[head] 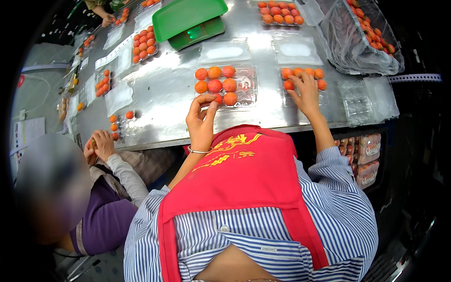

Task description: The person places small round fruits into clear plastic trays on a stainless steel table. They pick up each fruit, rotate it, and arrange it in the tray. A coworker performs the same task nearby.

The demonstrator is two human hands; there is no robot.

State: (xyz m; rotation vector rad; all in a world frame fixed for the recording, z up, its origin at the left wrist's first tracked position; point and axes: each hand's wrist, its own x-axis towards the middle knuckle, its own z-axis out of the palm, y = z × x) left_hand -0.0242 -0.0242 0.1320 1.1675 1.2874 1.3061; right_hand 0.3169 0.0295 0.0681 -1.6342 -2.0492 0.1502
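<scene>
Two open clear plastic clamshell trays lie before me on a metal table. My left hand (201, 120), a bangle on its wrist, has thumb and fingers around a tomato-like orange-red fruit (218, 99) at the near edge of the left tray (245, 81). Several more fruits sit in that tray, with its right part showing bare cups. My right hand (306, 90) reaches over the right tray (287, 100), fingertips at the fruits (297, 72) there; whether it grips one cannot be told, as the hand hides part of the tray.
A green scale (197, 33) stands at the back. A plastic-lined crate of fruits (375, 35) is at the back right, with stacked empty clamshells (370, 100) nearer. A filled tray (280, 13) lies behind. A co-worker's hands (102, 144) work at the left; packed boxes (368, 158) sit below the table.
</scene>
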